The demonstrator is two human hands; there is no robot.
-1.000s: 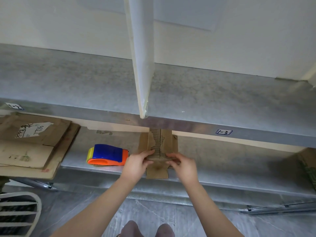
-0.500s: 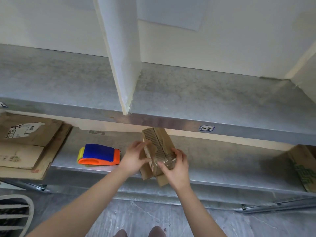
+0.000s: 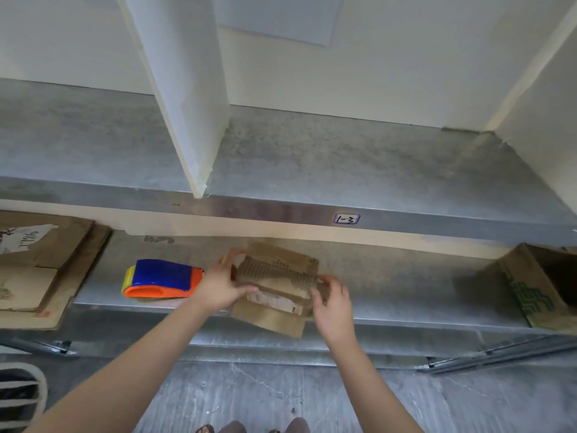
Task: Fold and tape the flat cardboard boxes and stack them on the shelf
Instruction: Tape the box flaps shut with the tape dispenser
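A small brown cardboard box point(image 3: 278, 289) lies at the front edge of the lower metal shelf point(image 3: 390, 285), its flaps spread and a corrugated strip across its top. My left hand point(image 3: 221, 285) grips its left end, thumb on top and fingers behind. My right hand point(image 3: 332, 303) holds its right end with curled fingers. A blue, orange and yellow tape dispenser point(image 3: 160, 279) sits on the same shelf just left of my left hand. Flat cardboard sheets point(image 3: 37, 267) are stacked at the far left.
An upper metal shelf point(image 3: 312, 170) with a white upright divider point(image 3: 184, 89) and a label point(image 3: 346, 219) runs above. An open printed carton point(image 3: 537, 282) stands at the right of the lower shelf. A white slatted object point(image 3: 18, 395) is at the bottom left on the grey floor.
The box has been turned from standing lengthwise away from me to lying crosswise, and both hands have spread apart to its two ends. The view has shifted to the right.
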